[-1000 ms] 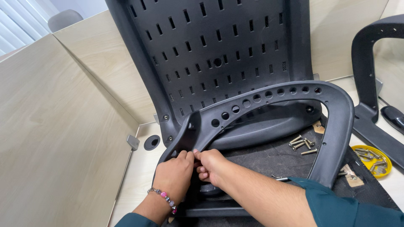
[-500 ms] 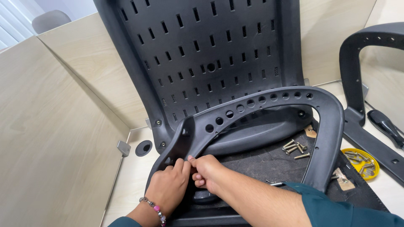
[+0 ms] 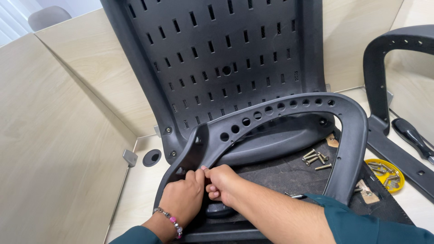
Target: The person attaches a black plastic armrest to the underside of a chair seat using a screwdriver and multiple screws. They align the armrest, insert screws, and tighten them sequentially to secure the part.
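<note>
Left hand [image 3: 183, 199] curled, fingertips pressed on the low end of the black armrest [image 3: 289, 117]. Right hand [image 3: 222, 183] right beside it, touching it, fingers pinched tight at the same spot; too hidden to tell if anything small was held. Armrest arched up over the dark seat [image 3: 280, 174], its row of round holes on top. Behind it, chair back [image 3: 217, 58] stood upright, full of slots. Loose screws [image 3: 316, 159] lay on the seat. Further right on the desk [image 3: 135, 194], yellow dish [image 3: 385, 174] with more screws, screwdriver [image 3: 411, 135], second armrest [image 3: 389, 58].
</note>
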